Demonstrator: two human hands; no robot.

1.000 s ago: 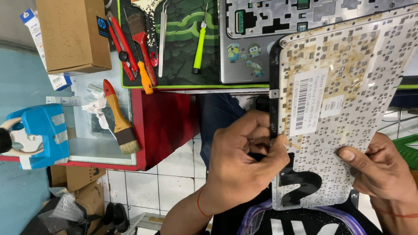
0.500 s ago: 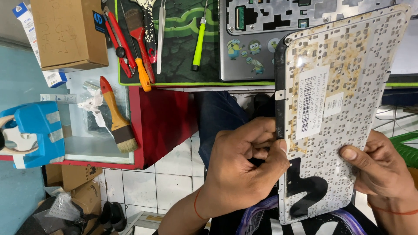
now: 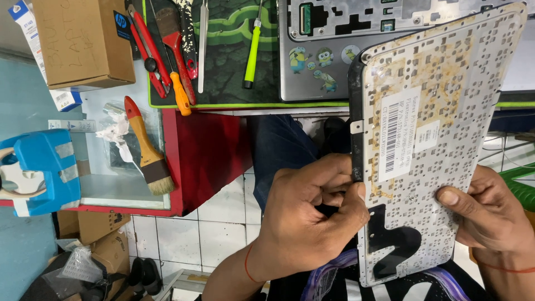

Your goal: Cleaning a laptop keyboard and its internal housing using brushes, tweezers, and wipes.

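Clutter lines the bench (image 3: 223, 108) ahead of me: a green mat (image 3: 223, 61) carries red-handled pliers (image 3: 146, 53), an orange-handled tool (image 3: 179, 92), a slim metal blade (image 3: 203, 39) and a lime-handled screwdriver (image 3: 252, 53). Beside them on the mat lies the grey laptop shell (image 3: 317, 67) with cartoon stickers, its top opened up. Left of the mat stands a cardboard box (image 3: 83, 42), and below it a paintbrush (image 3: 146, 147) rests on a glass shelf (image 3: 111, 189) next to a blue block wrapped in tape (image 3: 42, 170).

I hold the keyboard (image 3: 434, 156) off the bench, over my lap, its pale back with white labels turned up to me and its far corner overlapping the laptop shell. My left hand (image 3: 309, 217) is pinched on its dark left edge, fingers curled tight around the rim. My right hand (image 3: 487, 214) clamps the right edge, thumb pressed flat on the back. The hands sit apart, one on each long side.

The bench's red front edge (image 3: 206, 156) hangs just left of my left hand, with white floor tiles (image 3: 184, 234) below it. More cardboard boxes (image 3: 106, 245) and a pair of dark shoes (image 3: 144, 273) sit under the shelf. Between the red edge and the keyboard there is open room above my knees; on the right, a green thing (image 3: 521, 187) lies close by my right hand.
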